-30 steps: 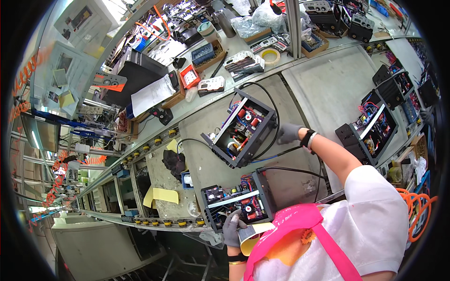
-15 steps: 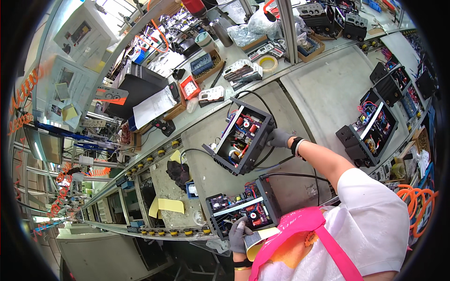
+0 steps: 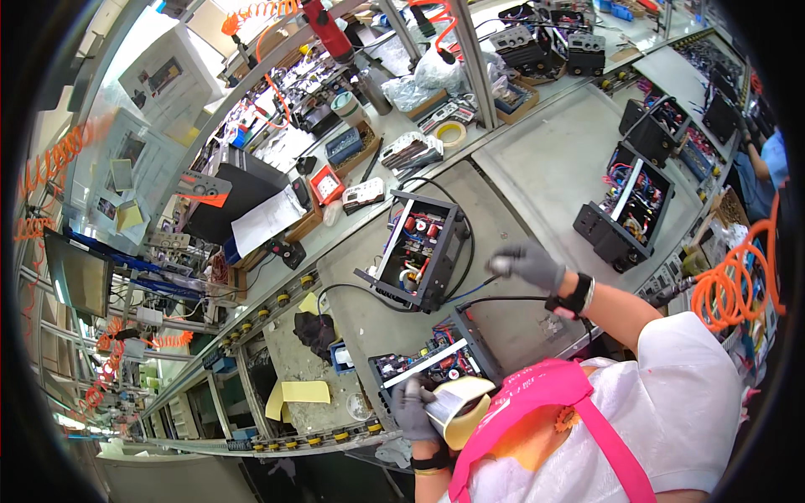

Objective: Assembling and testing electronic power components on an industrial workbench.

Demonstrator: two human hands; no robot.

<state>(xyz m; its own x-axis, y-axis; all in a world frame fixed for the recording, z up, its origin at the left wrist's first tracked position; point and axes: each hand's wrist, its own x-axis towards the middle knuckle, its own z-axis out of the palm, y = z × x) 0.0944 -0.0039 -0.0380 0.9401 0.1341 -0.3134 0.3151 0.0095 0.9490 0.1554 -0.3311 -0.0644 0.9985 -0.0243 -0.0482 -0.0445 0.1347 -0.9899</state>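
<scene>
My left hand (image 3: 414, 409), in a grey glove, is closed on a curled yellow-backed label sheet (image 3: 463, 412) in front of the apron. Just beyond it lies an open-topped black device housing (image 3: 436, 362) with wiring and boards inside, partly covered by the hand. A second open housing (image 3: 419, 251) stands tilted further off, a black cable looping round it. My gloved right hand (image 3: 530, 265) is raised to the right of that housing, apart from it. Its fingers are curled together; whatever may be between them is too small to make out. A dark cable runs up to the fingertips.
Another open housing (image 3: 629, 205) stands on the right-hand board (image 3: 562, 159). Along the back shelf are a tape roll (image 3: 450, 132), a red box (image 3: 325, 184) and grey panels (image 3: 411, 151). Yellow sheets (image 3: 305, 391) lie at left. An orange coiled hose (image 3: 729, 281) hangs at right, near another person's arm.
My right hand has left the far housing's side and moved right and nearer. My left hand has tilted the label sheet up, showing more of it. The whole view has shifted slightly.
</scene>
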